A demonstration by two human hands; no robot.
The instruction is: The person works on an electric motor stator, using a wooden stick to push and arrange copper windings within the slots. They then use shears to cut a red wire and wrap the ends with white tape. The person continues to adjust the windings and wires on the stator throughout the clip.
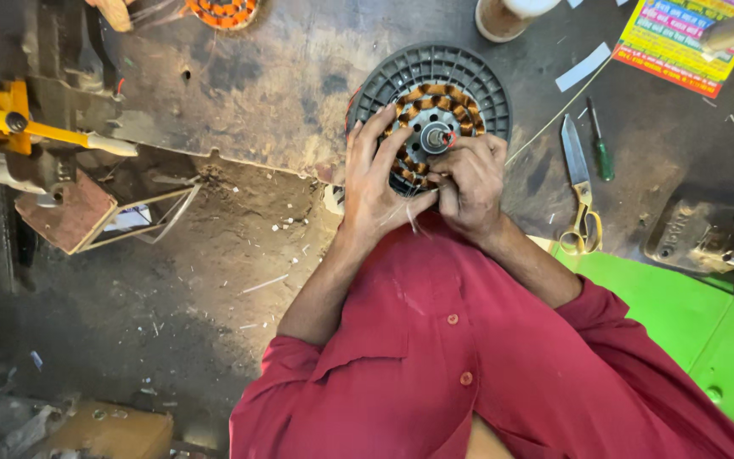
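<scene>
— While looking down past the red shirt (486,365), where to find the workpiece?

— Directly under both hands, at the edge of the workbench (282,76): a round grey ribbed housing (469,72) with a ring of copper windings (448,95) and a steel shaft (429,136) in the middle.

— And the left hand (375,183)?

— Fingers spread wide, laid flat over the near-left part of the windings, pressing down. No pinch there, just bracing.

— The right hand (469,183)?

— Curled tight, knuckles up, just beside the shaft. Thumb and forefinger pinched on thin pale strands (409,217) trailing toward the body between the two hands. Also a small red loop (449,138) at the fingertips, touching the shaft. Cannot tell whether wire or sleeve.

— So which step, at a guess?

— Probably dressing or tying the winding leads: holding the coil still with one hand, drawing a strand with the other. Hard to say how far along; most of the ring hidden under the palms.

— What to mind for the next pull?

— Steady pressure from the spread hand, a firm pinch, no slack, no scraping of the copper.

— Tools within reach?

— Scissors (579,183) and a green-handled screwdriver (601,144), well to the right of the right hand; a spool (503,17) beyond the housing, away from the fingers
</scene>
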